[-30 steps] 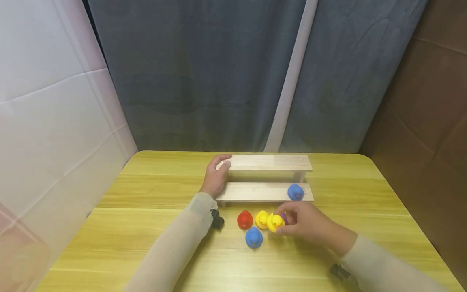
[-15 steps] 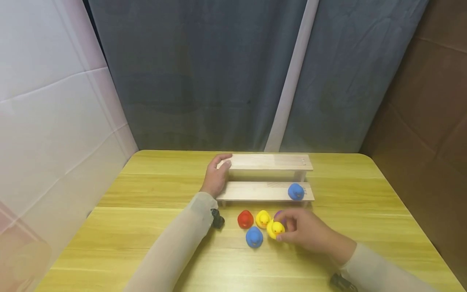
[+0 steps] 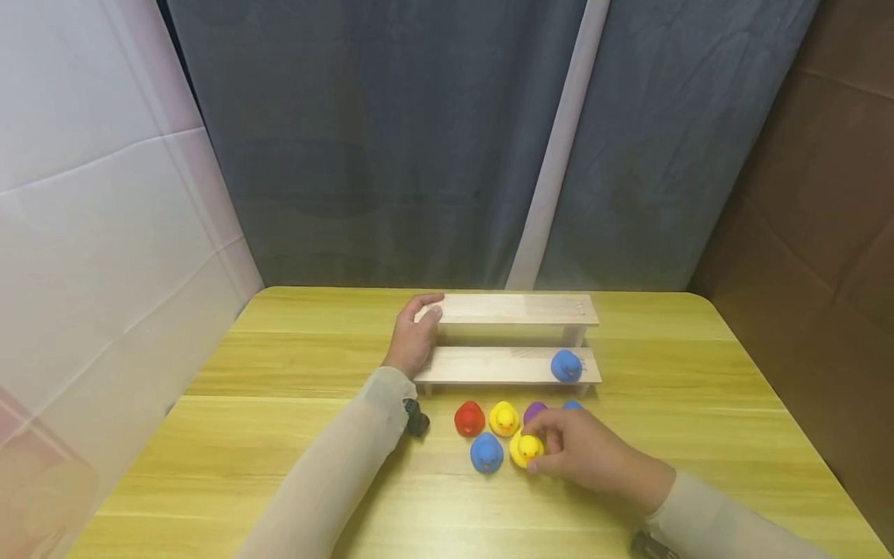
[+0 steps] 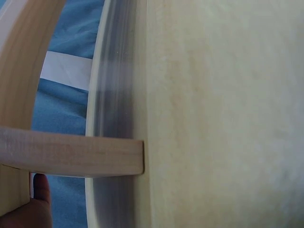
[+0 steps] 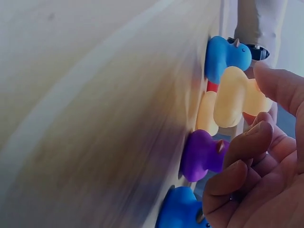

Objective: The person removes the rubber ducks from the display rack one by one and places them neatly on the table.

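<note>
My left hand [image 3: 414, 334] grips the left end of the upper board of a two-step wooden stand [image 3: 513, 309]. In the left wrist view a fingertip [image 4: 42, 187] shows beside the wood. Between thumb and fingers my right hand [image 3: 594, 450] pinches a yellow rubber duck [image 3: 527, 449], which the right wrist view shows just off the table. Left of it sits a blue duck [image 3: 486, 453]. Behind stand a red duck [image 3: 469, 419], another yellow duck [image 3: 504, 419] and a purple duck [image 5: 202, 154]. A further blue duck [image 5: 180, 209] is partly hidden by my right hand.
One blue duck [image 3: 566, 366] sits at the right end of the stand's lower board [image 3: 482, 365]. The stand is near the back of the wooden table [image 3: 279, 435]. Grey curtains [image 3: 391, 155] hang behind it, with a white wall at left and a brown one at right.
My right hand has drawn the yellow duck toward me, away from the row, uncovering the purple duck and part of a blue one. The left hand has stayed on the stand.
</note>
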Demonstrator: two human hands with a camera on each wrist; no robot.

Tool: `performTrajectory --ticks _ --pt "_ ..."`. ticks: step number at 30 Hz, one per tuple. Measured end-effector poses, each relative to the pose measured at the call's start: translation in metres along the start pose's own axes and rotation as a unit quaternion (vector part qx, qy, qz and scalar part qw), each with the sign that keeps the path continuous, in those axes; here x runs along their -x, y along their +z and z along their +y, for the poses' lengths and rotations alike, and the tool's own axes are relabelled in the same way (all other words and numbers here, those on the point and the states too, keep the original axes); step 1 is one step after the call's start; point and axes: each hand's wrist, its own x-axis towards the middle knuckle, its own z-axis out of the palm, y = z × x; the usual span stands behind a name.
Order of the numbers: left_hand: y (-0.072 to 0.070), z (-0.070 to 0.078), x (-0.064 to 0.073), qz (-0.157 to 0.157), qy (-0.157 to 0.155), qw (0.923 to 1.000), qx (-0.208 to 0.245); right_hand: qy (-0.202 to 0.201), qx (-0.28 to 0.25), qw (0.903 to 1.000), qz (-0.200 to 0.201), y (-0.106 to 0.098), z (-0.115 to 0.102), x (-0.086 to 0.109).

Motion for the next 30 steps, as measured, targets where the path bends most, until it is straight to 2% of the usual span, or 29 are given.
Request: performTrajectory --ticks 8,30 --pt "0.000 -0.001 -0.001 0.001 0.006 1.0000 0.003 -0.001 0.011 0.9999 0.001 0.003 0.002 0.000" --pt "0.000 0.001 0.000 0.002 -0.004 1.0000 0.004 0.009 0.038 0.9992 0.002 0.010 0.007 -0.002"
